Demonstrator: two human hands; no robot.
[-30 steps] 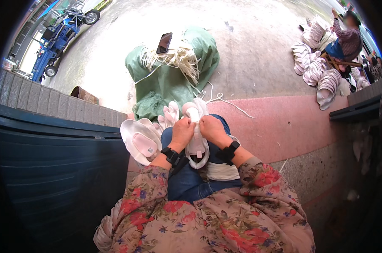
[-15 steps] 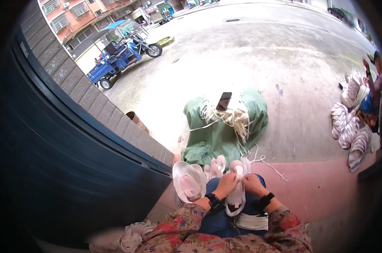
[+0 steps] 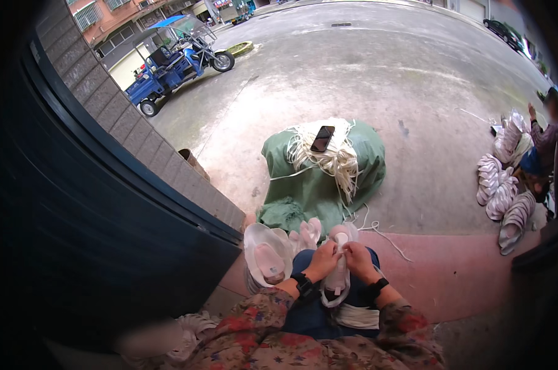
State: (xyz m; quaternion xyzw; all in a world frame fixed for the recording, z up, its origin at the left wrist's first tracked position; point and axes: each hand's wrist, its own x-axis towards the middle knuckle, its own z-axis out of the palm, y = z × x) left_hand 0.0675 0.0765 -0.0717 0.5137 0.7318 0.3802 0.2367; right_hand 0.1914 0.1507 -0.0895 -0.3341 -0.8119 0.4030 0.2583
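Observation:
A pale pink and white shoe (image 3: 336, 285) lies lengthwise on my lap, its heel opening toward me. My left hand (image 3: 324, 260) is closed, thumb and fingers pinching at the left side of its lacing area. Opposite, my right hand (image 3: 358, 258) pinches the right side, its fingertips close to the left ones. Any lace between the fingertips is too small to make out. A flat bundle of white laces (image 3: 358, 317) rests on my lap behind the heel. Left of my knees stand nested pale shoes (image 3: 268, 251), with more pale shoes (image 3: 306, 234) beside them.
Ahead stands a green-covered bundle (image 3: 316, 194) bearing loose white laces (image 3: 343, 161) and a phone (image 3: 322, 139). A dark door (image 3: 106, 234) borders my left. At right, another person (image 3: 547, 139) sits by stacked shoes (image 3: 499, 191). A blue three-wheeler (image 3: 174, 68) is parked beyond.
The whole view has shifted a little, so the scene sits slightly left and higher. Both hands stay pinched at the shoe, their fingertips slightly farther up toward its toe.

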